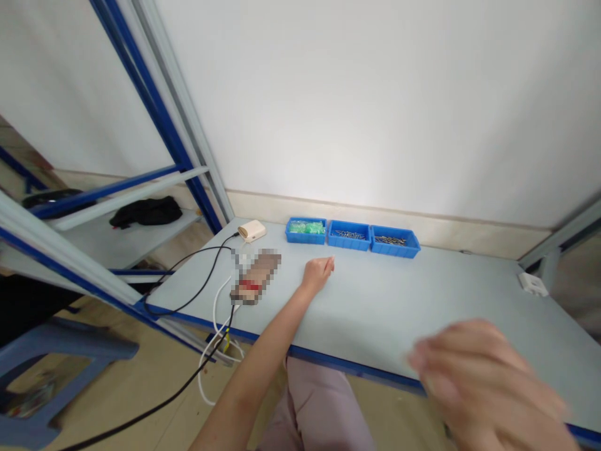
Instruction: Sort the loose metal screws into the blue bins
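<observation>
My left hand (318,273) rests on the light grey table with its fingers curled closed; whatever may be inside them is hidden. Just beyond it stand three blue bins in a row along the wall. The left bin (306,238) has green, clear-wrapped material (307,228) in it. Thin silvery metal pieces (350,235) lie in the middle bin (348,244). Darker metal pieces (390,240) fill part of the right bin (395,250). Close to the camera, above the table's front edge, my right hand (491,382) is smeared by motion, its fingers bent and their contents unclear.
A pixelated flat object (257,277) and a cream-coloured small box (252,231) lie on the table's left side, with black and white cables (216,300) trailing off the edge. A white block (533,284) sits far right. A blue stool (70,351) stands at lower left.
</observation>
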Tool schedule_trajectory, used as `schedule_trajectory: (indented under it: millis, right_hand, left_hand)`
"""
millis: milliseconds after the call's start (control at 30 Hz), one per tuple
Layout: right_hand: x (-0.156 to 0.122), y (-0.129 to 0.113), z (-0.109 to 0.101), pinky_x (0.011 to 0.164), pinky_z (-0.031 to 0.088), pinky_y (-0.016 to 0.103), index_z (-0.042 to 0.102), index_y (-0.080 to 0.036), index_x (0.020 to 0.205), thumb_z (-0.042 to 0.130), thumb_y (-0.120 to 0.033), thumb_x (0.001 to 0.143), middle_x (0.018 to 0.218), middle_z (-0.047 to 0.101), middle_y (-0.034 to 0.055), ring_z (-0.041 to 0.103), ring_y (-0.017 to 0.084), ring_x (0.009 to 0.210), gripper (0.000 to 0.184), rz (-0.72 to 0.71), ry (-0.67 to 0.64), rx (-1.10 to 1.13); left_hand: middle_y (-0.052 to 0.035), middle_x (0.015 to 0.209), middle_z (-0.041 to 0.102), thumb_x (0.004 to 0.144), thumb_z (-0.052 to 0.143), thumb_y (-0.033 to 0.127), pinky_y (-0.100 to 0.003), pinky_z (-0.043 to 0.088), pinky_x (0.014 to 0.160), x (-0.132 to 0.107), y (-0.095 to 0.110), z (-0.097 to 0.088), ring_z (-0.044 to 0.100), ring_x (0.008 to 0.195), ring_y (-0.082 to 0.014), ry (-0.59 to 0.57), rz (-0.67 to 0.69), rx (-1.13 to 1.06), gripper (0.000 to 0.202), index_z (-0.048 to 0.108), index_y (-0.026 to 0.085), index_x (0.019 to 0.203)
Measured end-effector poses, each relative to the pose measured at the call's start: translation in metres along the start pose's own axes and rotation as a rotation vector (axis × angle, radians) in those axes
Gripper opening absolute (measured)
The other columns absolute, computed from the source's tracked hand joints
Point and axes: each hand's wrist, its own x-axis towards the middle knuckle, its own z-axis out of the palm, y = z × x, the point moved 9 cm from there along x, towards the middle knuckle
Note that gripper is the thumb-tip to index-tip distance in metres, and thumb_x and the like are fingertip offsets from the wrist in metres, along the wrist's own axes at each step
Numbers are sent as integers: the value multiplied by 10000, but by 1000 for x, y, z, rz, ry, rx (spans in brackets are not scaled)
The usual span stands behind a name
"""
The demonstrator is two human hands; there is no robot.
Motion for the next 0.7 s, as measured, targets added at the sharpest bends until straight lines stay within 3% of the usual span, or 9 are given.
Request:
schedule_trajectory:
  millis: [67, 133, 200, 267, 333, 433, 567, 700]
  right_hand:
    - [51, 11, 7, 932, 436, 482, 671, -366, 981, 418, -404, 832, 1001, 690, 57, 586, 259, 1068, 296, -122, 87, -79]
    - [102, 39, 11, 1003, 362, 488, 633, -264, 1093, 379, -363, 856, 1150, 636, 83, 525, 255, 1149, 361, -178, 154, -213]
    - [143, 90, 8, 1058, 278, 489, 552, -184, 1205, 392, -382, 842, 1312, 521, 127, 418, 262, 1255, 444, -56, 196, -338]
    - [165, 158, -12, 1095, 210, 468, 480, -127, 1263, 428, -399, 808, 1392, 426, 170, 328, 266, 1320, 533, 256, 303, -361]
    - [174, 202, -25, 1090, 195, 496, 428, -67, 1290, 414, -395, 804, 1393, 396, 227, 305, 300, 1328, 586, 384, 358, -353]
    - [181, 244, -29, 1005, 347, 447, 547, -75, 1169, 458, -404, 753, 1203, 566, 220, 477, 309, 1182, 538, 508, 320, -293]
    - [180, 265, -22, 883, 439, 428, 682, -119, 862, 470, -370, 686, 882, 682, 163, 596, 310, 966, 372, 601, 225, -217]
    - [154, 267, -26, 862, 451, 408, 693, -126, 887, 459, -344, 629, 914, 699, 129, 610, 298, 937, 411, 610, 187, -155]
  left_hand:
    - [-13, 550, 611, 968, 239, 408, -241, 410, 661, 1, 1, 0, 584, 581, -134, -4, 6, 0, 568, 634, 183, 628]
    - [-13, 546, 609, 967, 234, 416, -243, 412, 659, 2, 1, 1, 586, 580, -135, -11, 7, -2, 575, 632, 185, 623]
    - [-12, 540, 605, 967, 227, 425, -242, 410, 645, 2, 1, 2, 587, 576, -136, -19, 2, -6, 581, 627, 186, 619]
    - [-9, 529, 598, 966, 223, 429, -241, 404, 629, 3, 0, 2, 586, 569, -136, -28, -6, -9, 581, 622, 188, 618]
    - [-7, 523, 596, 966, 223, 423, -243, 402, 625, 3, -1, 3, 582, 563, -136, -33, -14, -5, 575, 619, 192, 618]
    - [-6, 532, 604, 966, 236, 398, -250, 403, 635, 3, -2, 3, 577, 561, -141, -40, -22, 12, 555, 619, 198, 617]
    - [-7, 567, 625, 964, 272, 374, -257, 403, 636, 3, -3, 7, 584, 579, -149, -75, -21, 28, 518, 627, 200, 629]
    - [-14, 676, 667, 961, 312, 369, -257, 417, 664, 2, 0, 12, 605, 654, -152, -118, -7, 20, 458, 648, 204, 696]
